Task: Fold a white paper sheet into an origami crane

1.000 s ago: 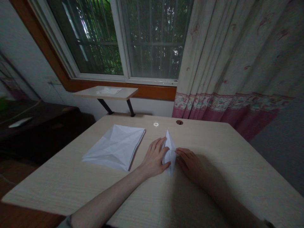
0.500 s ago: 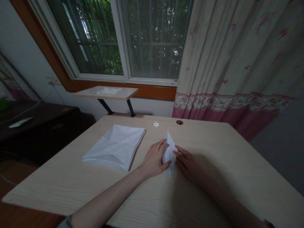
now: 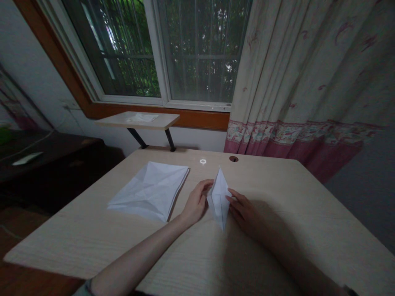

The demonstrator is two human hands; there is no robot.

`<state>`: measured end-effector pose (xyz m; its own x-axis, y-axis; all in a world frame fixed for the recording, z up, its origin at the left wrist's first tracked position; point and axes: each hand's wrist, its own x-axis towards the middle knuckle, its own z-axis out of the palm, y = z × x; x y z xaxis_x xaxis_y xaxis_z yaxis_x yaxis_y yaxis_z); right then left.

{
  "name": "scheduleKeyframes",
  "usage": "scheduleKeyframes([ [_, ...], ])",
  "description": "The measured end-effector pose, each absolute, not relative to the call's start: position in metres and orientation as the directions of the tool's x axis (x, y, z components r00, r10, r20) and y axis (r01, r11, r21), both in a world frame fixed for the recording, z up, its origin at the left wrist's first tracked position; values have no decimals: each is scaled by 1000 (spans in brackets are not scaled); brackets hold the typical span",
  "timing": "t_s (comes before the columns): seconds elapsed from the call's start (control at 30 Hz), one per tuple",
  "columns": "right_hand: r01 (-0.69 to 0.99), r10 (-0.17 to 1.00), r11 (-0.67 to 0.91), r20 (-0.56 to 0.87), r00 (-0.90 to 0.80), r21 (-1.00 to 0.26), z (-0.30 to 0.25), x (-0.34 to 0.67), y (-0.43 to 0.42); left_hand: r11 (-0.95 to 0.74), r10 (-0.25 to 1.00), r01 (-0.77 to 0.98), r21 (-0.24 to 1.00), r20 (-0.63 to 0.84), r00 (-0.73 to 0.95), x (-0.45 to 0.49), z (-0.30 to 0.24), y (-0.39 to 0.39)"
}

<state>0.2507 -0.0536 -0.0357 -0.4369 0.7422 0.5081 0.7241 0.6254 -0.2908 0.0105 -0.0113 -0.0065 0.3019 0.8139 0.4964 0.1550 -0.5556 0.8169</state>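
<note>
A white sheet of paper folded into a narrow diamond (image 3: 219, 199) sits on the table, its long points toward and away from me. My right hand (image 3: 244, 211) holds its right edge, with fingertips on the top face. Just off the left edge is my left hand (image 3: 197, 201), fingers bent and thumb apart from them. The left fingertips reach the paper's upper left side; whether they touch it is hard to see. A left flap of the diamond looks slightly raised and blurred.
A stack of creased white paper sheets (image 3: 151, 189) lies to the left on the wooden table (image 3: 123, 246). Behind it, a small raised shelf (image 3: 163, 121) carries crumpled white paper (image 3: 142, 117). A white ring (image 3: 203, 161) and a round cable hole (image 3: 233, 159) are near the far edge.
My left hand has drawn back leftward off the paper's face, its thumb lifted away. The diamond now looks wider on its left side. My right hand has stayed in place.
</note>
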Motion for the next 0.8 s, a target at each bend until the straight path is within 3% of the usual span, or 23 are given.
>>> scheduleKeyframes([
  [0.4, 698, 718, 654, 530, -451, -292, -33, 251, -54, -425, 881, 63, 903, 396, 259, 16, -6, -10],
  [0.8, 667, 694, 680, 563, -449, -305, -28, 249, -57, -526, 841, 194, 828, 472, 265, 15, -1, -11],
])
